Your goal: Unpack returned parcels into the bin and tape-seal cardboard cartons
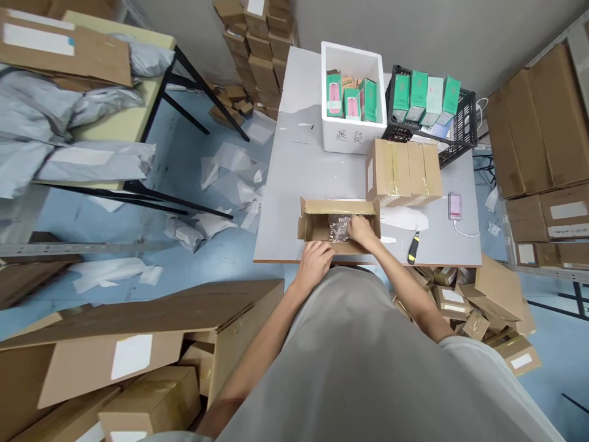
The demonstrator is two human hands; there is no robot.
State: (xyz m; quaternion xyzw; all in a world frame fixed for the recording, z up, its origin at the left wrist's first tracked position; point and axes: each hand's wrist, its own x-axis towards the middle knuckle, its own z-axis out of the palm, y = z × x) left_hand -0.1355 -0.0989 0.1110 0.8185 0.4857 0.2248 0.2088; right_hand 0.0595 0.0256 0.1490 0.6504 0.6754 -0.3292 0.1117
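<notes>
An open cardboard box (317, 207) lies at the front edge of the grey table, its flaps folded out. Inside it sits a clear, shiny bundle of bubble wrap (339, 228); whatever it may enclose cannot be made out. My right hand (361, 231) reaches into the box from the right, its fingers closed on the right end of the bubble wrap. At the near left side, my left hand (316, 263) has its fingers bent over the box's front wall, holding it.
Two taped cartons (391, 172) stand behind the box. Beyond are a white foam bin (354, 136) and a black crate (464, 123) with green boxes. A yellow-black utility knife (413, 248) and a phone (454, 206) on a cable lie right. Large cartons (248, 325) flank me.
</notes>
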